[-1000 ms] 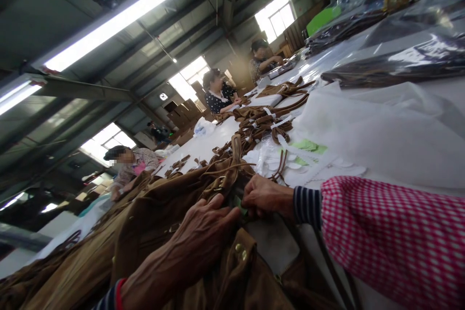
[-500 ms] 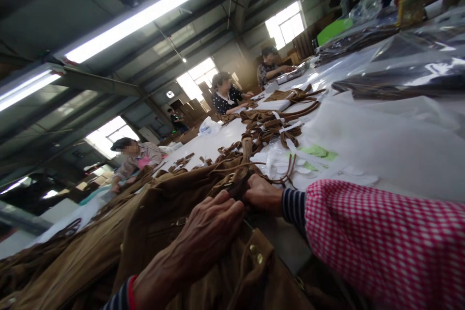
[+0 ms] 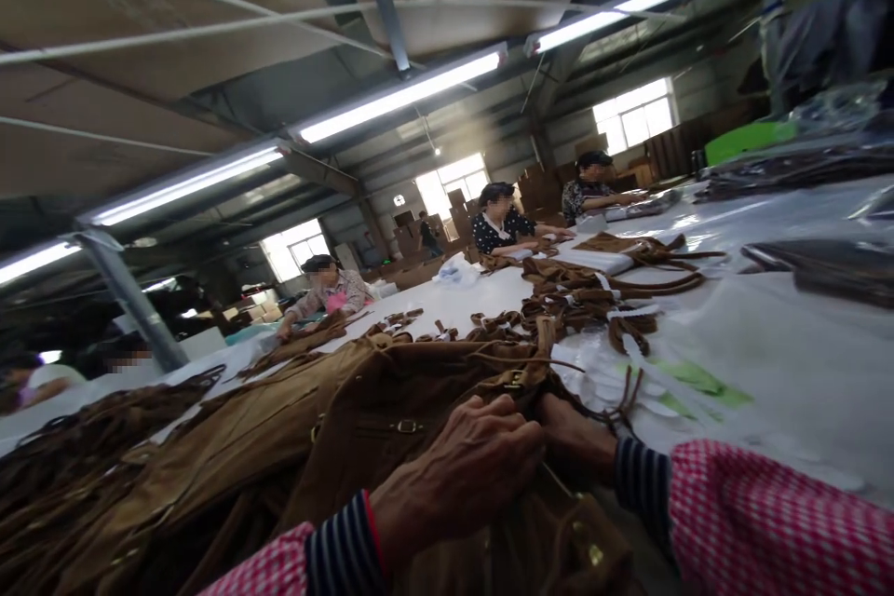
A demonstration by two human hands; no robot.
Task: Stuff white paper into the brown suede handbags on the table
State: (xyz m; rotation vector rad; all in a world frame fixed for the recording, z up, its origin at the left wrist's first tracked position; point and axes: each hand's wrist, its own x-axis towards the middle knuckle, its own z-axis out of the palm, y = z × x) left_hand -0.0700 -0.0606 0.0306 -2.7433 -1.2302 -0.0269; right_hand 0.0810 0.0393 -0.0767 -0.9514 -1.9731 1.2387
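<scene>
A brown suede-like fabric item (image 3: 363, 400) with straps and gold buckles lies heaped in front of me; whether it is a garment or a bag I cannot tell. My left hand (image 3: 471, 461) is closed, fingers bent, on the upper right part of the fabric. Close beside it, my right hand (image 3: 576, 433) is closed on the same spot, its fingertips hidden behind the left hand and the cloth. A small gold buckle (image 3: 407, 426) shows left of my hands. Gold metal fittings (image 3: 590, 540) show on the fabric below them.
Brown straps (image 3: 579, 289) with white paper bands lie across the white table (image 3: 489, 293). White and green paper pieces (image 3: 705, 382) are to the right. Dark plastic-wrapped goods (image 3: 824, 265) lie farther right. Brown pieces (image 3: 76, 428) pile at left. Several co-workers sit along the table's far side.
The view has tilted up and turned left, so my hands and the fabric appear lower and farther right. Both hands keep their hold on the brown fabric.
</scene>
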